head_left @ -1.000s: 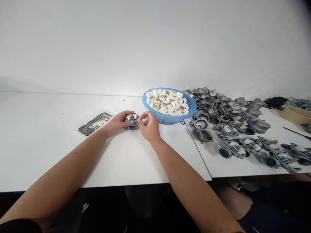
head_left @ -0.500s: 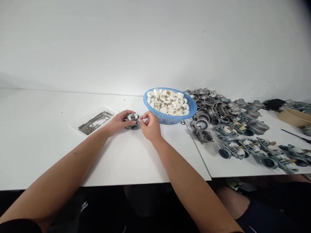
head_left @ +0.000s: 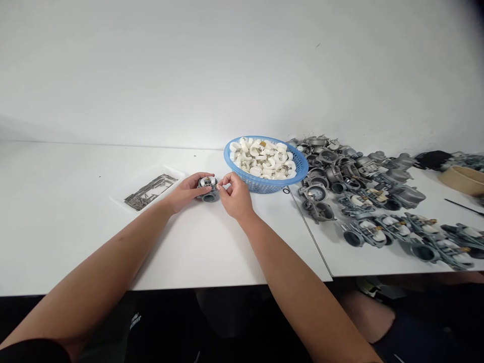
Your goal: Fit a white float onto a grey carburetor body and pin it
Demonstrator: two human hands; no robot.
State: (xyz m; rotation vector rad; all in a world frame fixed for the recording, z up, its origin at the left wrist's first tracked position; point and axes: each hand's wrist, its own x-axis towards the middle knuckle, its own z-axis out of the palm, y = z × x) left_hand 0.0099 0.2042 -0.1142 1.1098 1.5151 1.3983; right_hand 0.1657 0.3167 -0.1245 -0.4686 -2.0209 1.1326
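Observation:
A small grey metal carburetor body (head_left: 208, 197) with a white plastic float (head_left: 207, 181) on top rests on the white table. My left hand (head_left: 186, 193) grips it from the left, thumb in front and fingers behind. At its right side my right hand (head_left: 235, 195) is closed in a pinch, fingertips close against the body. Whatever lies between those fingertips is too small to make out. Left of my hands is a shallow white tray (head_left: 117, 198) holding many thin metal pins (head_left: 145, 194).
A blue basket (head_left: 264, 185) full of white floats (head_left: 264, 160) stands behind my right hand. Further right are piled metal carburetor parts (head_left: 333, 166) and rows of bodies with floats (head_left: 372, 231). A tan bowl (head_left: 461, 180) and another person's leg (head_left: 368, 315) are at the right.
The view has shifted slightly. My hands keep nearly the same hold on the carburetor body, with the right fingertips still pinched at its right side.

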